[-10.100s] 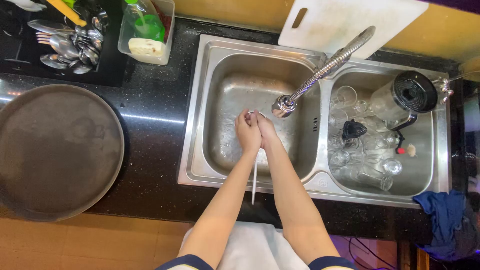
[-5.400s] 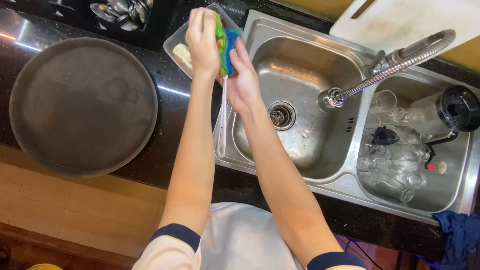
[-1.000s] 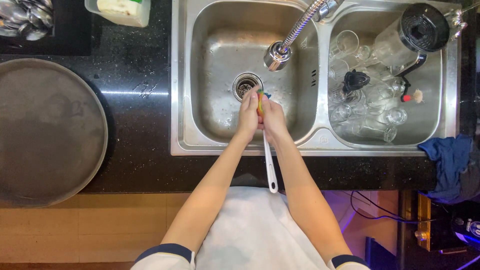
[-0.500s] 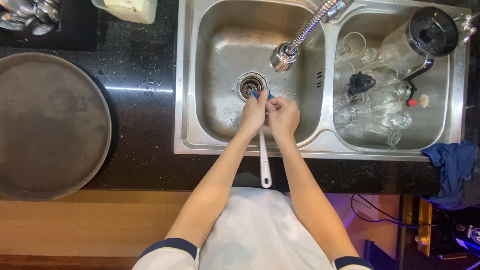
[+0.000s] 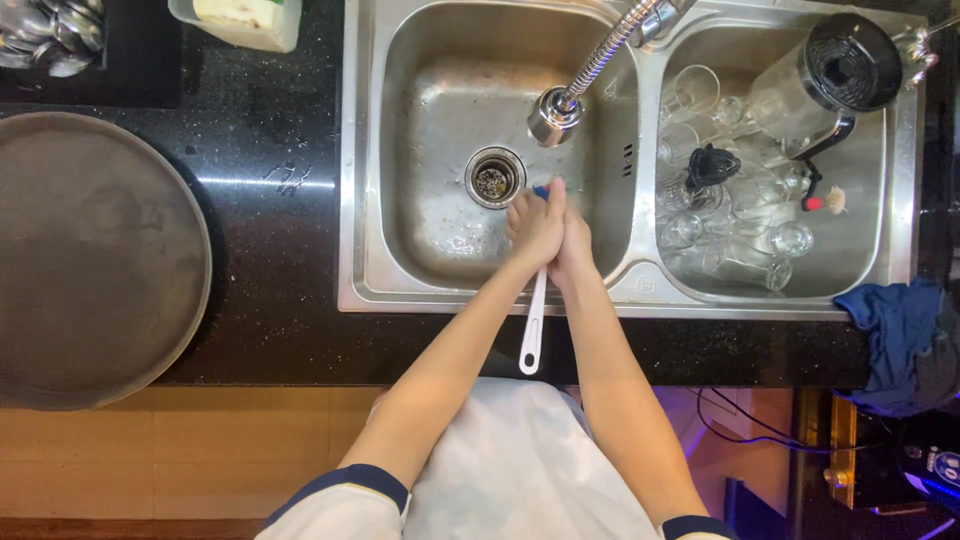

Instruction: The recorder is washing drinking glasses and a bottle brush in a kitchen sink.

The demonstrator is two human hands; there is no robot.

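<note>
My left hand (image 5: pixel 533 225) and my right hand (image 5: pixel 574 252) are pressed together over the left basin of a steel double sink (image 5: pixel 360 200), just right of the drain (image 5: pixel 494 178). Between them they grip the head of a white-handled utensil (image 5: pixel 532 330). Its long handle points back toward me over the sink's front rim. A blue tip of a sponge (image 5: pixel 541 190) shows above my left hand's fingers. The utensil's head is hidden by my hands. The pull-out faucet head (image 5: pixel 550 115) hangs just above them.
The right basin holds several clear glasses (image 5: pixel 730 220) and a blender jug with a black lid (image 5: pixel 820 70). A blue cloth (image 5: pixel 900 320) lies on the black counter at right. A large round dark tray (image 5: pixel 90 250) sits at left, with spoons (image 5: pixel 40 40) and a plastic container (image 5: pixel 240 20) behind it.
My hands have shifted slightly right of the drain and closed up together. The left hand now overlaps the right, and less of the sponge shows.
</note>
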